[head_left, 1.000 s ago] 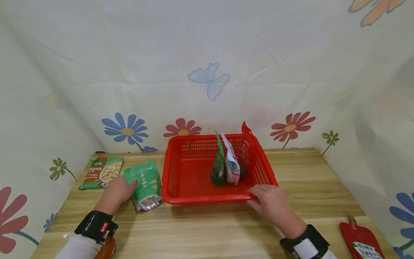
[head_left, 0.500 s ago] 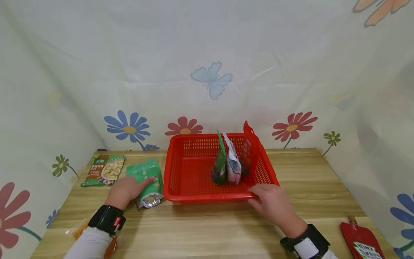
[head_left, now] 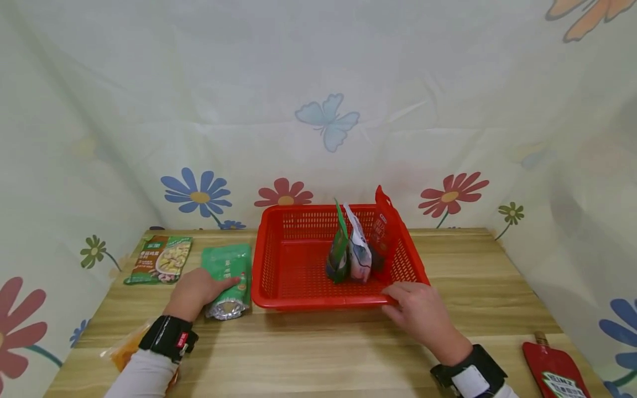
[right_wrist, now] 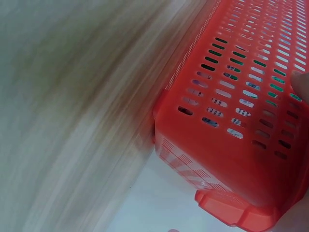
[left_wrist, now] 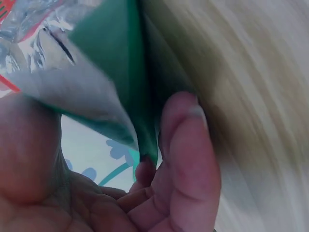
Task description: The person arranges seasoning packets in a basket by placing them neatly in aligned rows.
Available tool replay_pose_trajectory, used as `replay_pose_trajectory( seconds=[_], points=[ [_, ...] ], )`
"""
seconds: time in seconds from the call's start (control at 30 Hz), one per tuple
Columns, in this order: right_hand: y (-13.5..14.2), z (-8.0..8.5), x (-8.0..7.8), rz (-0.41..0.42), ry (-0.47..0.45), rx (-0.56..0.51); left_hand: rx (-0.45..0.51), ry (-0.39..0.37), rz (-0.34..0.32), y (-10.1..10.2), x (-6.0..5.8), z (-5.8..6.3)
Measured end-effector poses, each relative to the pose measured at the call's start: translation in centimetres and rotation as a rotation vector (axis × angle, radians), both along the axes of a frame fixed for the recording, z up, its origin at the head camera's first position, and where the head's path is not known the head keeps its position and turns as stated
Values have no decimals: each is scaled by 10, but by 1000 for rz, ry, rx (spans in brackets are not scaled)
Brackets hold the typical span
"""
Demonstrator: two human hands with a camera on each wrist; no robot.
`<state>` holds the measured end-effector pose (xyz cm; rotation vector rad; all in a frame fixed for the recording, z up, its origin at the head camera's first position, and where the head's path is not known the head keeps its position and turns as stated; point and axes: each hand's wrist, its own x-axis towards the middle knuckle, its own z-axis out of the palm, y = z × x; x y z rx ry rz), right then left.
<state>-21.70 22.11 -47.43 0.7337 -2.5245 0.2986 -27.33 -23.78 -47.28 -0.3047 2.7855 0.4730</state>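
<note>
My left hand [head_left: 199, 293] grips a green pouch [head_left: 226, 262] with a silver foil bottom, left of the red basket. Its thumb lies over the pouch's face. In the left wrist view the fingers [left_wrist: 190, 159] curl under the green pouch [left_wrist: 108, 43], by the wood table. My right hand [head_left: 420, 312] holds the front right corner of the red plastic basket [head_left: 318, 303]. The right wrist view shows the basket's slotted wall [right_wrist: 217, 159] close up. Inside the basket, to the right, stand a green packet [head_left: 338, 254], a white packet [head_left: 358, 251] and a red packet [head_left: 382, 229].
A green and brown food packet [head_left: 159, 260] lies flat at the back left. Beneath my left forearm is a clear bag with orange contents [head_left: 124, 354]. A red Heinz ketchup pouch [head_left: 554, 367] lies at the front right. Flowered cloth [head_left: 318, 66] surrounds the wooden table [head_left: 318, 359].
My left hand has slid right onto the green pouch, and the pouch has turned straighter and shifted slightly right. The right hand stays on the basket's rim.
</note>
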Motion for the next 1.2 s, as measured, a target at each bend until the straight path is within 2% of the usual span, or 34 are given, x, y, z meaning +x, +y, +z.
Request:
replay_pose_trajectory(
  seconds=[0.2, 0.53, 0.7, 0.87, 1.03, 1.2],
  points=[
    [-1, 0, 0, -9, -1, -1, 82, 27, 26, 0, 1, 3],
    [-3, 1, 1, -5, 18, 3, 210, 3, 66, -13, -3, -2],
    [-2, 1, 2, -13, 23, 1, 326, -27, 136, -18, -3, -1],
    [-3, 0, 1, -10, 35, -3, 376, -18, 200, -21, 0, 1],
    [-2, 0, 2, -7, 23, -10, 404, 43, 169, -23, 5, 1],
    [-2, 0, 1, -9, 22, -7, 381, 112, 121, -20, 12, 6]
  ],
)
